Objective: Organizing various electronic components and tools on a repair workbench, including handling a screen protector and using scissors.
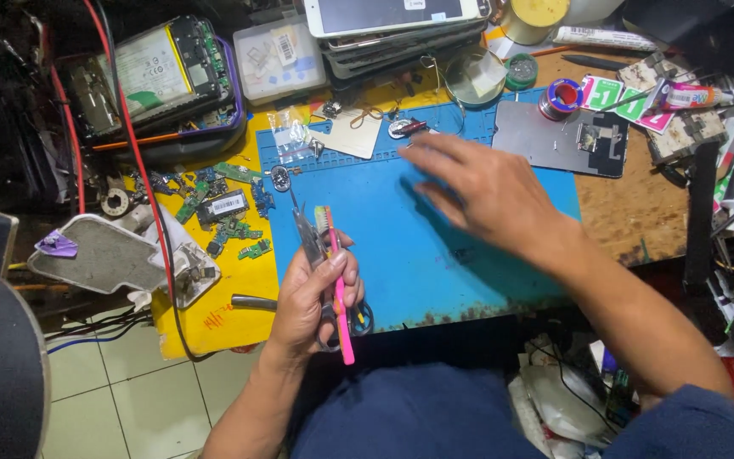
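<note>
My left hand [316,293] is closed around a pink toothbrush [337,289] and a pair of scissors [309,242], both pointing up, at the front left of a blue work mat [422,255]. My right hand [482,191] hovers flat and blurred over the middle of the mat, fingers spread and pointing left toward a small metal part [405,127] at the mat's far edge. It holds nothing.
Small green circuit boards [227,208] lie on a yellow sheet left of the mat. An opened phone [163,72] sits far left, stacked phones [397,25] at the back, a grey metal plate [554,140] and solder spool [561,96] to the right.
</note>
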